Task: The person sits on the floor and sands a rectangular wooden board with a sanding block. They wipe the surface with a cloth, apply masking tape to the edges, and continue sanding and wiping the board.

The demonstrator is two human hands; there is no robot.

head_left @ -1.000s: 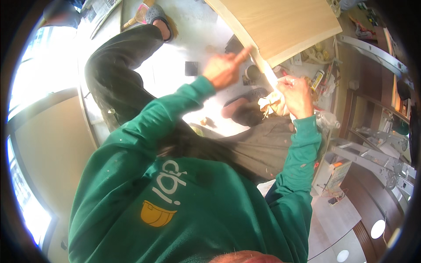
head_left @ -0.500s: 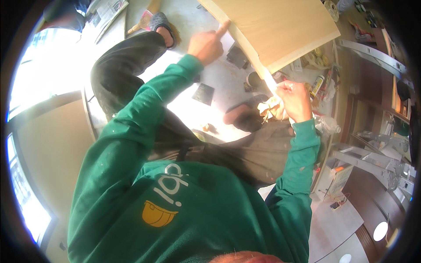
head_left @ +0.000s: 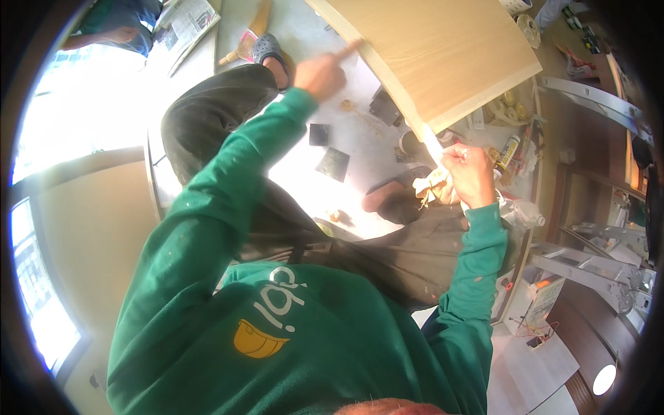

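A pale wooden board (head_left: 463, 52) lies at the top, with a lighter strip, apparently masking tape, along its edges. My left hand (head_left: 319, 77) is at the board's left edge, index finger stretched out with its tip at or very near that edge. Its other fingers are curled and hold nothing; the hand is slightly blurred. At the board's near corner, my right hand (head_left: 470, 173) is closed on a strip of masking tape (head_left: 433, 144), which runs taut up to the corner. Crumpled tape (head_left: 432, 188) hangs beside that hand's fingers.
Dark square pieces (head_left: 333, 164) lie on the floor between my legs. A brush (head_left: 242, 48) lies near my left foot. Metal ladder parts (head_left: 588, 97) and a cartridge tube (head_left: 508, 152) stand at right. Another person's hand (head_left: 123, 33) shows at far upper left, near newspaper (head_left: 187, 24).
The whole view has shifted slightly. My left fingertip stays by the board's edge, and my right hand keeps its hold on the tape. Another person's hand shows more plainly at upper left.
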